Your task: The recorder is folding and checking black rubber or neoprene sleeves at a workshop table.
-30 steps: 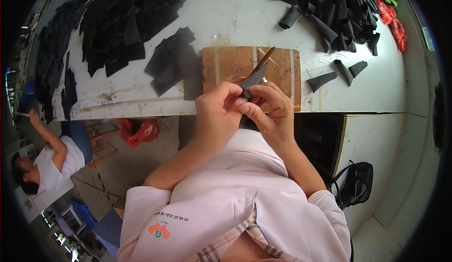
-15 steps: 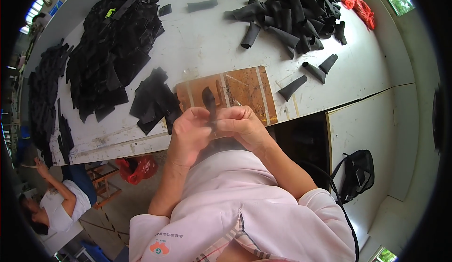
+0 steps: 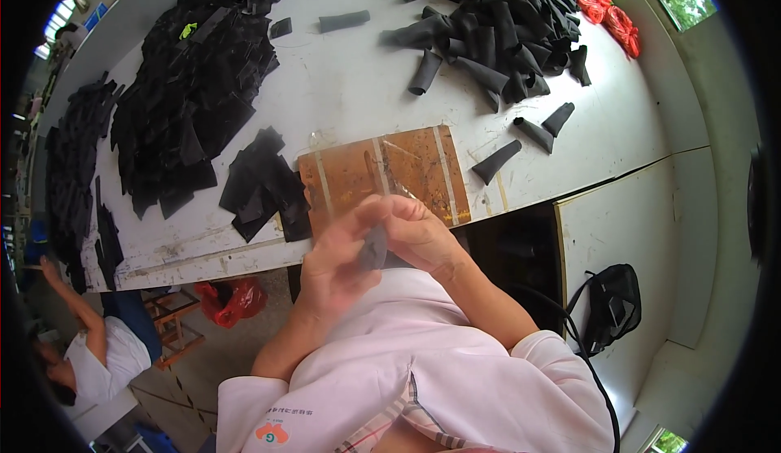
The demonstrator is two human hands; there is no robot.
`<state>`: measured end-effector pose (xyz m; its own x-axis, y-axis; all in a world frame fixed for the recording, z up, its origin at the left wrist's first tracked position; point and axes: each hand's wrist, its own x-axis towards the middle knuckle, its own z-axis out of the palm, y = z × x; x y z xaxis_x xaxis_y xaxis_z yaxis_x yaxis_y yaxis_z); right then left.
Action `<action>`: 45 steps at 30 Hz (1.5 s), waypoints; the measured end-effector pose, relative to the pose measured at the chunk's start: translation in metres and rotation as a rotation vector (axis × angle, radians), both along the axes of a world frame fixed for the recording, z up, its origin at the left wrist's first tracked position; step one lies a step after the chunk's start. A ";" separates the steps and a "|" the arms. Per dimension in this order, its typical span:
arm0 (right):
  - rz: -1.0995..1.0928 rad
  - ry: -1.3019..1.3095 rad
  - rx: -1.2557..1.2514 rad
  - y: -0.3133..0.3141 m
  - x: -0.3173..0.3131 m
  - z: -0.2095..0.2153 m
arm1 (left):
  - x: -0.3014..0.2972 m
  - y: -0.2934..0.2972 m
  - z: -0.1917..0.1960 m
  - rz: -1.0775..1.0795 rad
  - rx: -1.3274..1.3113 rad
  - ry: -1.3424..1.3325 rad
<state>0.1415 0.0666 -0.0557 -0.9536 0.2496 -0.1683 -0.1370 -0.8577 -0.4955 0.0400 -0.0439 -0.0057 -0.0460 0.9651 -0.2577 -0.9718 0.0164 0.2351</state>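
Two hands are close together over the near edge of one white table (image 3: 317, 87), and their fingers meet. One small black piece (image 3: 373, 250) is between them, low in front of the fingers. The left hand (image 3: 333, 258) is curled around it. The right hand (image 3: 416, 232) has bent fingers near the top of it, but it is too blurry to tell if they pinch it too.

Just past the hands lies one brown board (image 3: 419, 164) with three pale stripes. Left of the board there are three heaps of flat black bits: a small heap (image 3: 264, 185) next to it, a big heap (image 3: 191, 87), and a long heap (image 3: 73, 160) at the far left. There are too many bits to count. One flat strip (image 3: 343, 20) lies alone near the top.

On the right is one pile of black tubes (image 3: 496, 30), also too many to count. Three loose tubes (image 3: 496, 162) lie nearer. Red plastic (image 3: 622, 30) sits in two lumps behind the pile.

Lower down there are one red bag (image 3: 232, 300), one wooden stool (image 3: 175, 331), one black bag (image 3: 610, 307) and one other person (image 3: 122, 351).
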 end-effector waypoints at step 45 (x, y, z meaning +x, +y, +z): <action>-0.344 -0.116 1.692 0.053 -0.021 0.049 | -0.017 0.052 -0.011 0.721 0.079 1.198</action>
<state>0.1204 0.1194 -0.0064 -0.8261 0.3807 0.4156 -0.0891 0.6399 -0.7633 0.0234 0.0077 -0.0164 -0.6822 0.6453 0.3438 0.0291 -0.4459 0.8946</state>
